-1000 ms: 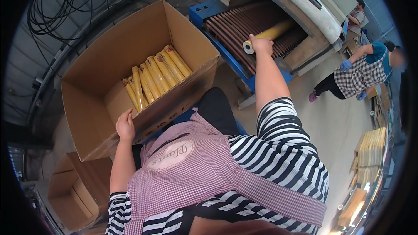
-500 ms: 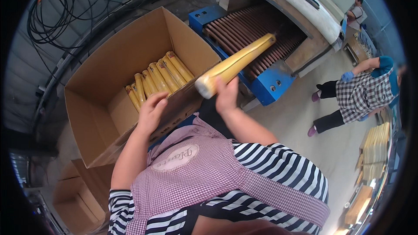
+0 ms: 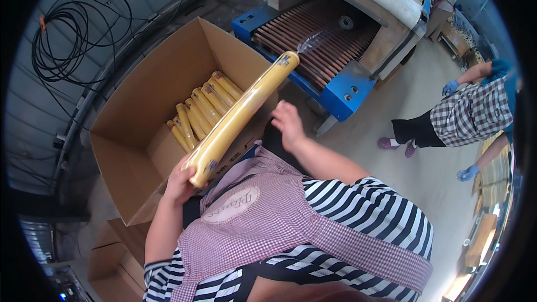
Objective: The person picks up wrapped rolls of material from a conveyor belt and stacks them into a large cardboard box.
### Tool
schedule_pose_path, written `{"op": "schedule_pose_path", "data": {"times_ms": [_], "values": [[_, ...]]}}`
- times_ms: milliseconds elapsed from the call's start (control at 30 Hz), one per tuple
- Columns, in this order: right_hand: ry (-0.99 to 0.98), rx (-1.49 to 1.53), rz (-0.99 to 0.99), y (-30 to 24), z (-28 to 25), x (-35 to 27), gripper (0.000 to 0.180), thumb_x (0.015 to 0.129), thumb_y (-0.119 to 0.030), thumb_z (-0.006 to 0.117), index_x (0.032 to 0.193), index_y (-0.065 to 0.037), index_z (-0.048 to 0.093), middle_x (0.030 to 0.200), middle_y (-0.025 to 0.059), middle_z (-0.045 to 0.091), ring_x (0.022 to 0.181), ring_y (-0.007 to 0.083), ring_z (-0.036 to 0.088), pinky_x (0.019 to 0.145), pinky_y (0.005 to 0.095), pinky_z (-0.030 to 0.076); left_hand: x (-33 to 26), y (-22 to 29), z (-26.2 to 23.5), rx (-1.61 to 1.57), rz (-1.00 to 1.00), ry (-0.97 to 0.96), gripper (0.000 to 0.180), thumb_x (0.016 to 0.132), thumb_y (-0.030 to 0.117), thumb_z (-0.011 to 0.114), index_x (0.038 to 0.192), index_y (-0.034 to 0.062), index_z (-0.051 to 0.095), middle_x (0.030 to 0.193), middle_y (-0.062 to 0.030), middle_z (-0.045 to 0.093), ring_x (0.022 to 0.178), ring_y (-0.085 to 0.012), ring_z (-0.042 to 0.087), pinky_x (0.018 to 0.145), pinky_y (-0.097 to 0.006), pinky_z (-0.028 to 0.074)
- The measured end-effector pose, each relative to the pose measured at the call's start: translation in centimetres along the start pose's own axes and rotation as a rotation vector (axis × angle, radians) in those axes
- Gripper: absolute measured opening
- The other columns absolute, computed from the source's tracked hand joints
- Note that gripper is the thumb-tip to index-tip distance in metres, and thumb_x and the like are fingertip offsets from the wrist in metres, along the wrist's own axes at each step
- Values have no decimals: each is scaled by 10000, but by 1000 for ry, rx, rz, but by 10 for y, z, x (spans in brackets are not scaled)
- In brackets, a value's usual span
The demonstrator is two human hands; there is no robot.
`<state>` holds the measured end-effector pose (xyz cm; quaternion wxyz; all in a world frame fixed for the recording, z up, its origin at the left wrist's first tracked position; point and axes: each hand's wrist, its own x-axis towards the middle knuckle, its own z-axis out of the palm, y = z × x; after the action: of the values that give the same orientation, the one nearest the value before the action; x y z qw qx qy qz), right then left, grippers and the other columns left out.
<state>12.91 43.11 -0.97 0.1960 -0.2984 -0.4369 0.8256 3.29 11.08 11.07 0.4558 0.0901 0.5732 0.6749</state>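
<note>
My left hand (image 3: 179, 182) grips the lower end of a long yellow roll in clear shiny film (image 3: 241, 116). The roll slants up and to the right, across the near side of an open cardboard box (image 3: 137, 98). Inside the box several similar yellow rolls (image 3: 202, 107) lie side by side. My right hand (image 3: 287, 125) is just right of the roll, apart from it, fingers partly spread and nothing in them.
Beyond the box is a roller conveyor (image 3: 313, 31) with blue end blocks, bearing a clear film-wrapped item with a round end (image 3: 346, 22). A co-worker in a checked apron (image 3: 467, 114) stands at right. Another cardboard box (image 3: 114, 263) sits lower left. Coiled black cable (image 3: 59, 45) hangs on the wall.
The roll has passed from my right hand to my left and moved left and down toward the box. My right hand has let go. A film-wrapped item now shows on the conveyor.
</note>
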Motion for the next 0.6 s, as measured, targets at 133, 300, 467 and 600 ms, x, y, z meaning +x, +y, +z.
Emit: {"op": "schedule_pose_path", "data": {"times_ms": [133,300,467,600], "values": [[-9,395,186,-53,-2,80,435,1042,-419,526,1304,-72,549,1258,120,630,1178,278,599,1040,437,460,-70,-21,-27,-16,-52,3,925,760,377,830,1471,-41,411,1308,-130,614,1118,-209,642,869,-344,567],[26,613,174,-45,39,97,399,1046,-397,525,1226,-46,583,1204,134,650,1133,313,618,1008,495,492,-133,-13,-18,-94,-15,118,939,735,303,853,1468,-77,406,1378,-158,584,1236,-245,596,1058,-361,458],[21,422,223,-35,52,92,312,1085,-301,434,1056,-22,571,1029,198,672,982,355,662,933,506,542,-200,1,-23,-71,-7,183,895,730,242,857,1451,-80,436,1367,-167,599,1251,-241,592,1078,-367,439],[98,425,250,-41,66,75,318,1095,-260,384,962,-18,540,943,205,664,863,345,662,899,507,560,-239,4,-26,-54,-13,242,881,727,221,858,1446,-77,445,1369,-175,597,1256,-255,589,1085,-385,434]]}}
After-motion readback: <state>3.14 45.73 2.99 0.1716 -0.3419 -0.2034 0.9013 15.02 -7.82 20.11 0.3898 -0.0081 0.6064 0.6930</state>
